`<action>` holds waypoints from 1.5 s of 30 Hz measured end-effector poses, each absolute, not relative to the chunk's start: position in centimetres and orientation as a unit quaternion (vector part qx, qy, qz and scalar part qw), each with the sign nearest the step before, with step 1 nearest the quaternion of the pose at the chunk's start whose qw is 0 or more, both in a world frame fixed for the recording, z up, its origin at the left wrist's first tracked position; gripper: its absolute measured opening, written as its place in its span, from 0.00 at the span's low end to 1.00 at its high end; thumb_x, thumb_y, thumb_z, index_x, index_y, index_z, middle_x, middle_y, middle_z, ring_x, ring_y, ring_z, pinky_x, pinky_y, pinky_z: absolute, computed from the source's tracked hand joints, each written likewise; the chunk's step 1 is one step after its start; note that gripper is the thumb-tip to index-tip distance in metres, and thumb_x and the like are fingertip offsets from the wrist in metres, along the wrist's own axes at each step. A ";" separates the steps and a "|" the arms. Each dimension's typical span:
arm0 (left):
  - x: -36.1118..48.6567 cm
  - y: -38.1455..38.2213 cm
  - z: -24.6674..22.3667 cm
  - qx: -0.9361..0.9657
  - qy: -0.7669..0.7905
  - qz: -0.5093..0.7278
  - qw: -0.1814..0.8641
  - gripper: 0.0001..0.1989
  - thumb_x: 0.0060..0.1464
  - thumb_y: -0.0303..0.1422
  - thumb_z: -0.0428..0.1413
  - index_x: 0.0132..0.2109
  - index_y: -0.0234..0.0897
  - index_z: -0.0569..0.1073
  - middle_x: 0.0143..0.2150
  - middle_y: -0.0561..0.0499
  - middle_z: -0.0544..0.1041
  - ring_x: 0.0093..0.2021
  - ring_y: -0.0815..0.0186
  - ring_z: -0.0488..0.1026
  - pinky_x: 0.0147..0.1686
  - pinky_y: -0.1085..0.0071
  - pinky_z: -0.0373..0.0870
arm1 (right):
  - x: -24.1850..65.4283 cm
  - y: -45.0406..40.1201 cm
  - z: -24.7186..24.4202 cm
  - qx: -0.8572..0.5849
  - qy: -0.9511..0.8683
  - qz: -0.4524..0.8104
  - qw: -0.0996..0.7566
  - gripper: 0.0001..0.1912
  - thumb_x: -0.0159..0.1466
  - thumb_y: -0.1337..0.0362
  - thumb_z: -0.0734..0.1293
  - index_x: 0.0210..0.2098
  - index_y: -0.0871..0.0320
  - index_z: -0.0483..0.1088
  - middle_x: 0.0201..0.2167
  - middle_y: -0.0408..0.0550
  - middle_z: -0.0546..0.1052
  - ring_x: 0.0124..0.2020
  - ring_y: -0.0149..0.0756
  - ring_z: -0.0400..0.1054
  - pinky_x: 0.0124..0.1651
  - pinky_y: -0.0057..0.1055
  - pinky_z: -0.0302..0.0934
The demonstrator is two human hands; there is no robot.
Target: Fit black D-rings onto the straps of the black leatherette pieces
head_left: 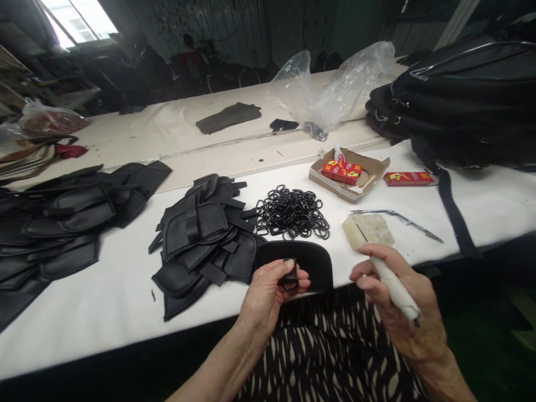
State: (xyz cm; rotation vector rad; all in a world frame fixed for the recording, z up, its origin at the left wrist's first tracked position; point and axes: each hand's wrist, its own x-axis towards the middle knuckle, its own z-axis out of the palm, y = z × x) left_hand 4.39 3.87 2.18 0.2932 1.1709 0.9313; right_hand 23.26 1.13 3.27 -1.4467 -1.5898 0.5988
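Between the thumb and fingers of my left hand (274,285) is the short strap (288,271) of a black leather flap (310,259), with a black D-ring (290,286) looped at the strap's end. My right hand (412,304) is closed around a white-handled awl (396,290). Its thin dark spike points up and left, over a yellowish translucent block (372,230); whether it touches the block I cannot tell. Just beyond the flap lies a heap of black D-rings (293,212). To its left is a pile of black leather flaps with straps (196,229).
More black leather pieces (79,212) cover the left side. Thread snips (402,215) lie by the block. Behind are a cardboard tray (355,192) holding a red box, another red box (408,178), a plastic bag (335,84) and a large black bag (469,100) with a hanging strap.
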 end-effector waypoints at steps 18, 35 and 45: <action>4.8 4.4 1.6 0.131 0.551 0.438 0.699 0.03 0.50 0.23 0.56 0.30 0.28 0.73 0.26 0.43 0.78 0.25 0.64 0.76 0.29 0.70 0.74 | 27.1 0.1 4.9 -0.726 -0.473 0.157 0.474 0.10 0.57 0.54 0.67 0.31 0.54 0.73 0.22 0.39 0.73 0.23 0.30 0.65 0.25 0.21 0.60; 5.2 5.5 1.6 0.096 0.569 0.426 0.697 0.05 0.52 0.20 0.53 0.31 0.27 0.73 0.29 0.38 0.79 0.27 0.59 0.77 0.30 0.66 0.76 | 26.6 3.7 3.3 -0.711 -0.493 0.151 0.478 0.11 0.60 0.58 0.63 0.23 0.56 0.66 0.18 0.38 0.66 0.22 0.29 0.60 0.28 0.24 0.56; 4.4 5.6 1.1 0.088 0.533 0.424 0.727 0.06 0.52 0.20 0.53 0.30 0.26 0.74 0.33 0.36 0.79 0.33 0.57 0.78 0.35 0.62 0.76 | 26.2 3.9 3.1 -0.713 -0.487 0.171 0.474 0.11 0.59 0.57 0.63 0.24 0.56 0.67 0.19 0.38 0.67 0.22 0.30 0.60 0.27 0.25 0.56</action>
